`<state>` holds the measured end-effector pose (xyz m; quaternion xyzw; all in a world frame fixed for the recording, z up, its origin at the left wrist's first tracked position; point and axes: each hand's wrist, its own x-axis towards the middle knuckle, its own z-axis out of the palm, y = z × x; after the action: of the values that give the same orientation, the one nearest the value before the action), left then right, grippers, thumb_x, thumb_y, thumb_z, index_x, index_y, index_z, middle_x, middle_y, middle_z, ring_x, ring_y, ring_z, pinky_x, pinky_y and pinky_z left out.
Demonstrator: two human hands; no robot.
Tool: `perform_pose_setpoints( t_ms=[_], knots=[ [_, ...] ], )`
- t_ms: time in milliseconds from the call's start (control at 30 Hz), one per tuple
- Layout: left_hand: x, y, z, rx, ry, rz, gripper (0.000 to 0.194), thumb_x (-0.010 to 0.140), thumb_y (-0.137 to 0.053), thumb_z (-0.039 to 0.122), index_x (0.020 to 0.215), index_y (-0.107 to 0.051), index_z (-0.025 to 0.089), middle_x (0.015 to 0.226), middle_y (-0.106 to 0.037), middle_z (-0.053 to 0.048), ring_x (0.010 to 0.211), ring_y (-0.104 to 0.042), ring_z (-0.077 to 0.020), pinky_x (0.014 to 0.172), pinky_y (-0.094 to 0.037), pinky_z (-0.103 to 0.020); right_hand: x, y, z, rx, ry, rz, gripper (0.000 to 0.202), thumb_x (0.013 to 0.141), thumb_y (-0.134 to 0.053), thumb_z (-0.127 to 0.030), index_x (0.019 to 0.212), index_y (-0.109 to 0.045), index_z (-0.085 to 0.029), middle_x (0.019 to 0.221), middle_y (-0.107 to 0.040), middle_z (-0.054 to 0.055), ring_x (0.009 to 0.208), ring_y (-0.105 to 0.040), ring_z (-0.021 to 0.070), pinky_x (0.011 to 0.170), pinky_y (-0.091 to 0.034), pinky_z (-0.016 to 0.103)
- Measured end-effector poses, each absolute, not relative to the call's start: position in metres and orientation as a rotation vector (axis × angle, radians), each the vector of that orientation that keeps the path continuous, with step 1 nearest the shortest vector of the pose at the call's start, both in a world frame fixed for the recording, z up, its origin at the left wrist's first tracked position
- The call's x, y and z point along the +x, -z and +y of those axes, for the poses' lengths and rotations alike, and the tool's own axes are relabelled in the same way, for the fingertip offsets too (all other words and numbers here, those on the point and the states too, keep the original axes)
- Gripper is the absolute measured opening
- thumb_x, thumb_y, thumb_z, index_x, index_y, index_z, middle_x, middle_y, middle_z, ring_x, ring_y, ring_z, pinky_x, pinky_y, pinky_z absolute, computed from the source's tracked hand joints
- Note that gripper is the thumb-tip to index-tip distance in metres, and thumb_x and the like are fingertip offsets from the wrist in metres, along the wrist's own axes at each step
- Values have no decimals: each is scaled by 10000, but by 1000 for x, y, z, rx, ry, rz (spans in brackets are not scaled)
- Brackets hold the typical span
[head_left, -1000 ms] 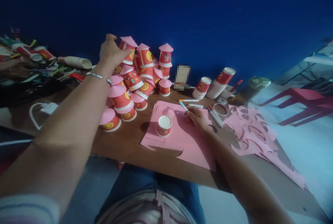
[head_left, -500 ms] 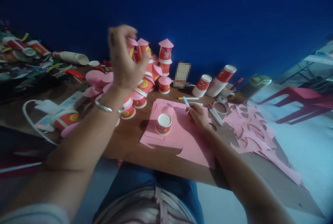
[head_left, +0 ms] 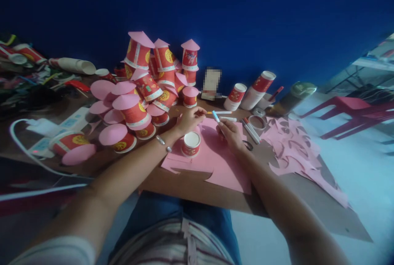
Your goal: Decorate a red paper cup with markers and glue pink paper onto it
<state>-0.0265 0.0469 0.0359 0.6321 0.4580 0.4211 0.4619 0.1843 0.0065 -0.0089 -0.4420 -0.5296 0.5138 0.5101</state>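
1. Already, many roofed cups [head_left: 149, 87], red with pink paper tops, stand or lean in stacks on the table [head_left: 172, 182], left of and beyond the single cup [head_left: 191, 150]
2. The single cup stands on pink paper [head_left: 229, 174] and has no pink roof, so that part looks undone; whether it is inverted, I cannot tell
3. Right of the single cup, the right hand [head_left: 229, 132] has its grip closed round a blue-tipped marker [head_left: 216, 116]
4. Just beyond the single cup, the left hand [head_left: 191, 120] has its grip loosely curled, fingertips close together; whether it pinches anything, I cannot tell
5. The paper under the single cup has a curved notch in its near edge, yet much looks unused
6. Well right of the single cup, pink scraps [head_left: 292, 150] suggest plenty of cutting done; roofless cup stacks [head_left: 235, 97], beyond and right of it, look left over
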Motion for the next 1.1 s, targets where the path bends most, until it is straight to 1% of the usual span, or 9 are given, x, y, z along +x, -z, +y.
perform_pose_setpoints(
  t_ms=[100,267,500,667,767,867,933,1000,1100],
  knots=[
    [-22,-30,48,1446,-1032,1071,96,857,-665,163,948,-690,179,795,-670,6,639,-597,-104,636,-508,-244,185,12,8,-1070,-1254,-1269,515,834,-798,-698,991,-648,-232,668,-567,-69,461,-395,75,427,-311,231],
    [-29,-23,46,1423,-1054,1065,114,849,-702,184,964,-700,181,854,-689,-6,653,-600,-102,631,-496,-245,184,13,8,-1108,-1284,-1261,521,829,-802,-690,1017,-654,-227,675,-572,-66,462,-402,76,421,-289,231],
    [-40,-11,47,1484,-1065,1136,165,837,-734,227,993,-717,175,978,-746,-40,828,-681,-147,810,-565,-293,184,13,6,-1117,-1289,-1270,521,853,-788,-691,1054,-650,-231,695,-585,-51,472,-413,85,429,-263,238],
    [-42,-8,47,1610,-1047,1134,195,853,-737,253,1032,-728,178,991,-756,-44,846,-684,-158,856,-571,-322,183,12,5,-1120,-1285,-1282,508,853,-789,-682,1034,-669,-222,691,-584,-52,487,-399,83,438,-273,240],
    [-38,-6,50,1608,-1027,1120,305,797,-807,269,1076,-733,170,1011,-752,-50,854,-683,-153,846,-565,-305,183,11,4,-1114,-1298,-1286,546,841,-791,-704,1057,-698,-211,697,-598,-47,487,-402,83,441,-276,244],
    [-32,-6,55,1576,-1007,966,440,764,-863,319,1156,-728,170,1074,-752,-64,892,-693,-158,819,-565,-286,184,10,4,-1111,-1282,-1349,541,866,-782,-690,1086,-740,-197,679,-589,-48,493,-415,88,454,-288,252],
    [-29,-8,58,1593,-985,872,436,766,-884,383,1125,-747,176,1070,-762,-67,912,-700,-172,814,-568,-289,184,10,4,-1107,-1263,-1400,512,887,-781,-656,1095,-769,-189,646,-566,-54,509,-425,95,466,-295,254],
    [-29,-11,59,1633,-975,837,386,783,-890,463,1012,-774,174,1000,-766,-62,919,-701,-187,826,-572,-301,185,11,4,-1097,-1268,-1410,484,887,-799,-616,1110,-783,-186,619,-555,-60,519,-435,100,471,-297,251],
    [-32,-11,55,1598,-1010,861,411,813,-869,556,937,-785,173,866,-738,-41,864,-686,-187,814,-577,-314,186,12,5,-1040,-1323,-1313,482,834,-869,-543,1154,-772,-196,657,-630,-49,527,-486,102,478,-336,239]
  ],
)
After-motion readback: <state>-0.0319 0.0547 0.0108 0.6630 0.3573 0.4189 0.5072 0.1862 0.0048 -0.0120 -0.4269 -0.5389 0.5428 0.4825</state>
